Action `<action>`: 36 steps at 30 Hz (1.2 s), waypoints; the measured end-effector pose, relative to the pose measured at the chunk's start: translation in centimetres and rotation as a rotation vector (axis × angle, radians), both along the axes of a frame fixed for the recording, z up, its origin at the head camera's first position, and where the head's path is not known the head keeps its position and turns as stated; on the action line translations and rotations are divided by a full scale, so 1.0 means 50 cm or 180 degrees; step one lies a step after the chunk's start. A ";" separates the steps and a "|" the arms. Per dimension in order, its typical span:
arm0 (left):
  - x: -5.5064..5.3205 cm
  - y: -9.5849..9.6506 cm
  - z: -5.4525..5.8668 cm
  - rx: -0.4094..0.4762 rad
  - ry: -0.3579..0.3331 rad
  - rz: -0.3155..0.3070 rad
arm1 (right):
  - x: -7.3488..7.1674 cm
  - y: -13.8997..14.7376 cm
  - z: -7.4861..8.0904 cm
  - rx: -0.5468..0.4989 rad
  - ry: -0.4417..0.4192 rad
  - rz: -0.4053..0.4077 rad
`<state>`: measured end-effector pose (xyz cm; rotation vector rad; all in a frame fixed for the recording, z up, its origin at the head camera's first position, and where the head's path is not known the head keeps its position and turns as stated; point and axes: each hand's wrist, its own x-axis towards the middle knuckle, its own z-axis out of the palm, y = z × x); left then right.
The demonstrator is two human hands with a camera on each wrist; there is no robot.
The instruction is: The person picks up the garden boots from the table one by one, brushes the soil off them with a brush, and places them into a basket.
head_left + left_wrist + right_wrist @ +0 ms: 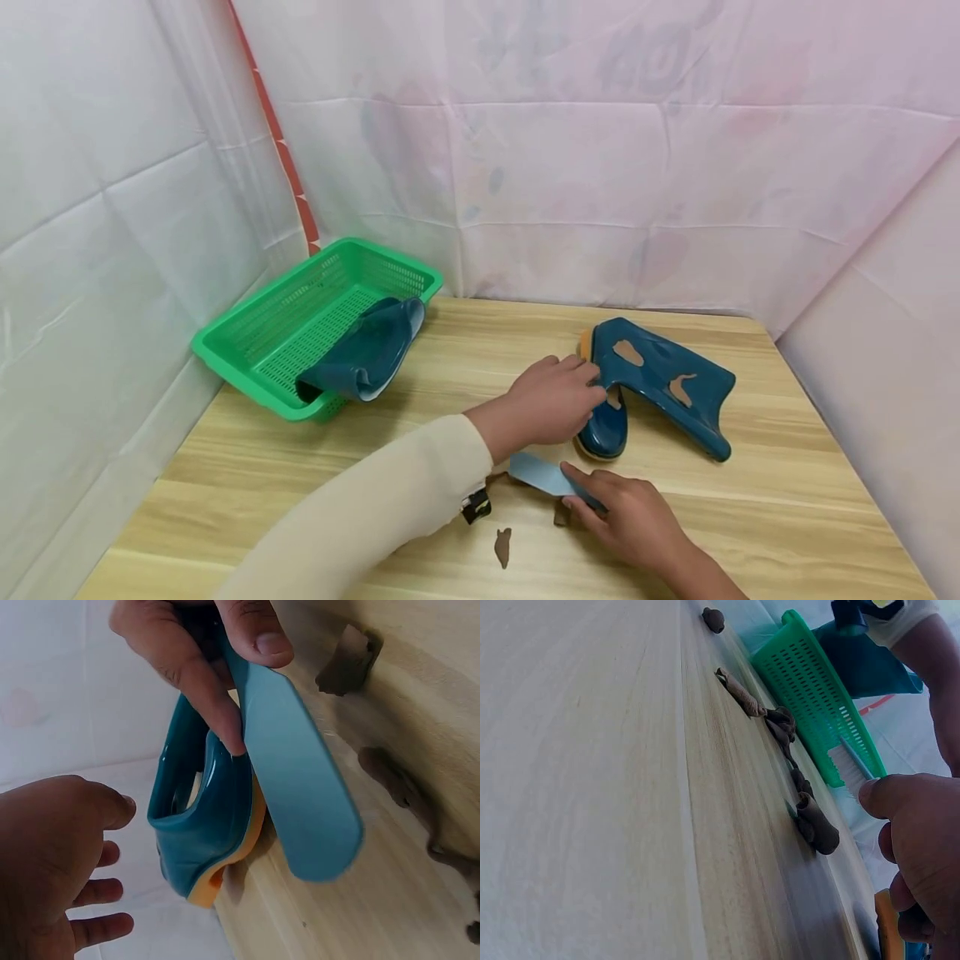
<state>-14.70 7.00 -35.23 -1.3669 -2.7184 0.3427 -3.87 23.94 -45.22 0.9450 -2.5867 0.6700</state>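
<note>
A dark teal rubber boot (pixel 645 367) with an orange sole lies on its side on the table, with brown patches on its shaft. My left hand (pixel 555 400) is over its sole side in the head view; in the left wrist view its fingers (pixel 101 892) are apart, with nothing between them. Nearer the front, my right hand (pixel 637 521) pinches a brush (pixel 540 473) by its dark handle end. The brush has a flat light-blue back and white bristles (pixel 847 765), the latter showing in the right wrist view.
A green basket (pixel 247 383) stands at the back left, with a second teal boot (pixel 367 350) lying over its near rim. Several brown, mud-like pieces (pixel 503 547) lie along the table's front. White sheets (pixel 555 167) hang behind and at both sides of the wooden table (pixel 765 500).
</note>
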 end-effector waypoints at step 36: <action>-0.038 0.051 -0.060 -0.0295 -0.0461 0.0510 | 0.000 -0.003 -0.008 0.0068 -0.0202 -0.0127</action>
